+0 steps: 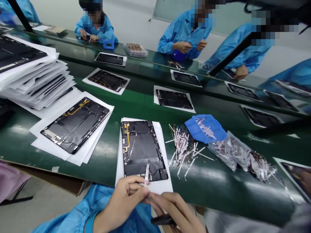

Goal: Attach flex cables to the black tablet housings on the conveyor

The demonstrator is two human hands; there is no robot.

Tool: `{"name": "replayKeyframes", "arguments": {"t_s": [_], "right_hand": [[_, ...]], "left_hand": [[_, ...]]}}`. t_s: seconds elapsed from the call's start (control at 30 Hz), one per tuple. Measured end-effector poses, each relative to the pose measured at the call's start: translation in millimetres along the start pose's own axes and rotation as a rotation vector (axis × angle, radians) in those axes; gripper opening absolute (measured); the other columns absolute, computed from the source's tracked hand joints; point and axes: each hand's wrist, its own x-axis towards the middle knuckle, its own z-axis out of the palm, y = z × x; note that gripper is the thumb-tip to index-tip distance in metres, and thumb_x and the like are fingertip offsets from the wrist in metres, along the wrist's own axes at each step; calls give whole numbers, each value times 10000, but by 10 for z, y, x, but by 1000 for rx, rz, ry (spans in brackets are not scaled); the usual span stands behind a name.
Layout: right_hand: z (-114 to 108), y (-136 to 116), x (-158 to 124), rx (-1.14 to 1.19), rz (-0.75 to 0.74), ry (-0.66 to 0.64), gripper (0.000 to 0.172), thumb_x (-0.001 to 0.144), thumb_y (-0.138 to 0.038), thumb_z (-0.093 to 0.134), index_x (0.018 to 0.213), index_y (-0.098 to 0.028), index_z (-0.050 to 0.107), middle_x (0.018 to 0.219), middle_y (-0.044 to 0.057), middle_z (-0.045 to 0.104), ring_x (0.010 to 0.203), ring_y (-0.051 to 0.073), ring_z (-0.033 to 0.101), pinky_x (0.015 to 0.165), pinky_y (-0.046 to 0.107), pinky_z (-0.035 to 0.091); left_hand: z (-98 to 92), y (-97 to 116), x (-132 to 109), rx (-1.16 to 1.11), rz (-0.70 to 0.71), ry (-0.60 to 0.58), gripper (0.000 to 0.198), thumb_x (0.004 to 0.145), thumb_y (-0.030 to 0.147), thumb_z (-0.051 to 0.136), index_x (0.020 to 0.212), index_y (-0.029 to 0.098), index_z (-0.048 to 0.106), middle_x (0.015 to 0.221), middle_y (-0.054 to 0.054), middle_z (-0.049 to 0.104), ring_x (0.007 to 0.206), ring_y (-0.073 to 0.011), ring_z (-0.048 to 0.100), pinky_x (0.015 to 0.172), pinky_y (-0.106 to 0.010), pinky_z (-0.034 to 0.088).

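Closed at the bench's front edge, my left hand pinches a narrow white strip, perhaps a flex cable on its backing. The strip points up over the lower edge of an open tablet housing. My right hand meets the left at the fingertips. A black slim tool is held in its curled fingers; the tool's tip is hidden. Inside the black housing, an orange flex cable runs along the left side. White paper lies under the housing.
Loose white strips, a blue tray of strips and plastic bags lie to the right. At left are another housing and a tall paper-interleaved stack. More housings lie on the green bench; co-workers in blue sit opposite.
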Motion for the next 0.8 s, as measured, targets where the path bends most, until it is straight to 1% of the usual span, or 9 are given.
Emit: {"name": "replayKeyframes", "arguments": {"t_s": [0.07, 0.13, 0.27, 0.4, 0.5, 0.6, 0.63, 0.7, 0.8], "right_hand": [[-13, 11, 65, 4, -3, -24, 317, 928, -94, 569, 1220, -197, 641, 923, 66, 666, 763, 145, 695, 675, 217, 571], [-21, 25, 118, 15, -3, -29, 306, 959, -122, 515, 1227, -202, 640, 940, 67, 681, 808, 152, 702, 684, 222, 574], [-26, 49, 173, 26, -2, -24, 310, 959, -114, 516, 1233, -206, 630, 930, 51, 696, 811, 142, 704, 687, 217, 572], [-61, 74, 150, -68, -31, 0, 306, 933, -58, 503, 1169, -201, 635, 911, 40, 714, 783, 142, 710, 679, 222, 566], [-83, 102, 115, -209, -71, 0, 387, 907, -14, 438, 1211, -185, 605, 1009, 65, 730, 886, 169, 722, 777, 251, 563], [-68, 169, 175, -175, -36, 28, 349, 910, -25, 424, 1170, -185, 593, 1008, 69, 721, 892, 172, 713, 791, 252, 551], [-57, 207, 233, -118, -4, 34, 305, 921, -40, 430, 1125, -194, 596, 967, 58, 713, 849, 161, 707, 760, 240, 548], [-41, 302, 398, 7, 77, 44, 241, 934, -59, 426, 1017, -211, 594, 876, 31, 681, 759, 138, 679, 688, 216, 533], [-57, 431, 666, 90, 193, 86, 234, 918, -55, 411, 919, -218, 579, 809, 12, 639, 715, 127, 653, 645, 205, 509]], "left_hand": [[-26, 3, -10, 111, 61, -1, 281, 849, 430, 741, 869, 153, 695, 747, -43, 764, 706, -150, 721, 698, -230, 562], [-39, 41, -34, 286, 148, -21, 209, 910, 365, 676, 848, 172, 730, 839, -46, 782, 788, -153, 729, 751, -221, 556], [-62, 111, -60, 605, 346, -67, 184, 971, 269, 580, 1002, 242, 760, 1006, -16, 780, 900, -144, 725, 838, -216, 540], [-67, 100, -13, 773, 562, -49, 188, 990, 222, 554, 1017, 267, 735, 946, 24, 773, 837, -117, 719, 786, -192, 538], [-39, 136, 72, 918, 753, -35, 198, 1012, 188, 503, 1072, 236, 686, 915, 9, 759, 787, -120, 697, 731, -209, 537], [-19, 239, 163, 1086, 917, -42, 192, 1026, 167, 455, 1080, 200, 636, 882, -15, 738, 724, -141, 664, 658, -250, 519], [-26, 273, 179, 1136, 951, -61, 193, 1028, 164, 441, 1074, 196, 626, 872, -18, 733, 703, -145, 659, 636, -258, 513], [-76, 315, 163, 1239, 953, -109, 202, 1034, 168, 413, 1057, 195, 611, 848, -19, 728, 674, -156, 664, 619, -273, 516], [-233, 287, 17, 1328, 822, -150, 205, 1039, 224, 415, 972, 205, 608, 738, 2, 699, 592, -148, 658, 558, -248, 510]]}}
